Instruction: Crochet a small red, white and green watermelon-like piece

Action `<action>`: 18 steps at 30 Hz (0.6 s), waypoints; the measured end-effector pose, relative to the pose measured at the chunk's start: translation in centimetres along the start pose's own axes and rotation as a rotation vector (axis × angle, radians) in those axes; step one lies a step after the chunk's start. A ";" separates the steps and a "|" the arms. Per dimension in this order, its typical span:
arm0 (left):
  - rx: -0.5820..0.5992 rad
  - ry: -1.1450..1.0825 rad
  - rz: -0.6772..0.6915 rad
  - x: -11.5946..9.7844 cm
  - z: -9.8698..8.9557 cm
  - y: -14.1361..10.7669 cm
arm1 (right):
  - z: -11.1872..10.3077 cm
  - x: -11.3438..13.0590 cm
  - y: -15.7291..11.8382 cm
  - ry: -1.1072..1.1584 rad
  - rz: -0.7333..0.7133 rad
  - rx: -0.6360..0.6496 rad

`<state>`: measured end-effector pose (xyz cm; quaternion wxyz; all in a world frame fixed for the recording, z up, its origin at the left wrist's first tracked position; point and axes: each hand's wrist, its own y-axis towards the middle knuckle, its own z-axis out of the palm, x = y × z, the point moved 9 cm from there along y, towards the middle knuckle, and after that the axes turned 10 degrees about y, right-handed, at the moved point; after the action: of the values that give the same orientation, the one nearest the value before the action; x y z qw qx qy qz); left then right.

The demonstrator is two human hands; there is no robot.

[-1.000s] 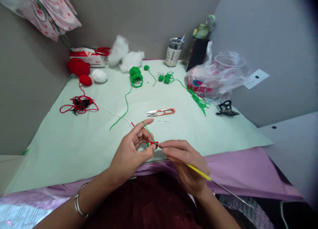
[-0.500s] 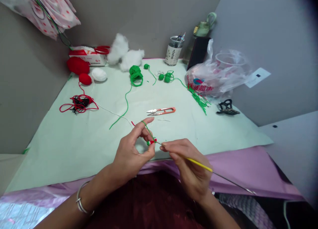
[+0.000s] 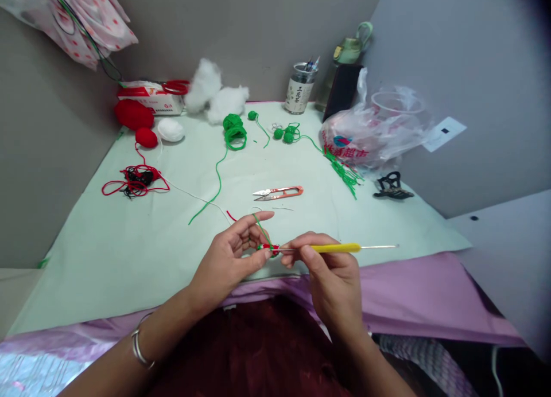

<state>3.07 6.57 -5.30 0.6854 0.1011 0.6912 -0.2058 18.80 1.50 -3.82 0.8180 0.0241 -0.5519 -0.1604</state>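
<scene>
Head view: I see the left hand [image 3: 228,263] pinching the red-green piece [image 3: 268,247], yarn [image 3: 260,224] running up from it, between the snips [image 3: 283,197] and the table's [image 3: 129,265] near edge; the right hand [image 3: 334,276] grips the hook [image 3: 338,248], tip at the piece.

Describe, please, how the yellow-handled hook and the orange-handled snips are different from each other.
The yellow-handled hook is held in the right hand, while the orange-handled snips lie on the pale green cover. The hook is one straight, thin rod with a thicker grip; the snips have two blades, standing slightly apart. The hook's grip is yellow, whereas the snips' handle is orange. Both combine a coloured handle with bare metal.
</scene>
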 end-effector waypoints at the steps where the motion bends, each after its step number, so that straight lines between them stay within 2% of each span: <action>1: 0.010 -0.025 -0.010 0.2 0.1 0.0 | 0.2 0.2 0.1 -0.035 -0.034 0.008; 4: 0.020 -0.099 -0.037 0.7 0.3 0.1 | 0.9 0.9 0.2 -0.146 -0.146 0.028; 7: 0.024 -0.165 -0.070 1.1 0.5 0.0 | 1.3 1.2 0.2 -0.179 -0.200 0.027; 14: 0.064 -0.191 -0.079 1.0 0.9 -0.2 | 1.3 1.6 -0.1 -0.170 -0.248 -0.051; 18: 0.035 -0.196 -0.083 1.0 0.7 -0.3 | 0.9 1.0 0.1 -0.182 -0.197 -0.056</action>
<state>3.59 5.87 -6.25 0.7386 0.0637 0.6208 -0.2551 18.37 1.46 -2.52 0.7452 0.0407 -0.6141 -0.2568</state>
